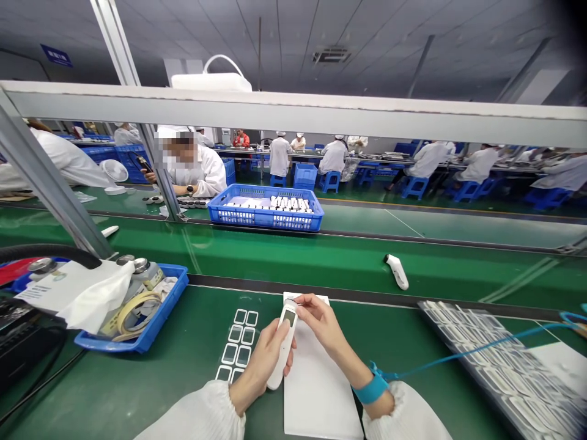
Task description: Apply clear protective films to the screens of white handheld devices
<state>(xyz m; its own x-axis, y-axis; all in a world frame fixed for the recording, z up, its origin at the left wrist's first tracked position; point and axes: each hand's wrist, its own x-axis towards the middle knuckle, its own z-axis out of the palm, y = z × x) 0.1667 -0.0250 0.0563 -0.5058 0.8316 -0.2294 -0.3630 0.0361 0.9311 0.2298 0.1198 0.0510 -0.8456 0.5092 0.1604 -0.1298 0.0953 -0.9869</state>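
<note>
My left hand (263, 354) is wrapped around a white handheld thermometer (279, 360), its small dark screen facing up. At the thermometer's head end, my right hand (318, 321) has thumb and forefinger closed together against the edge beside the screen. Whether a small part is between those fingertips I cannot make out. Below both hands lies a white board (316, 391). To the left, several square screen covers (236, 335) with white frames lie in two columns on the green table. A blue wrist strap (371, 388) with a cord is on my right wrist.
A tray of white-framed pieces (499, 366) stands right, the blue cord crossing above it. Left is a blue bin (160, 321) with tape and metal-lidded containers. Another thermometer (397, 272) lies on the green belt (284, 256). Beyond sits a blue crate (266, 217); co-workers sit farther back.
</note>
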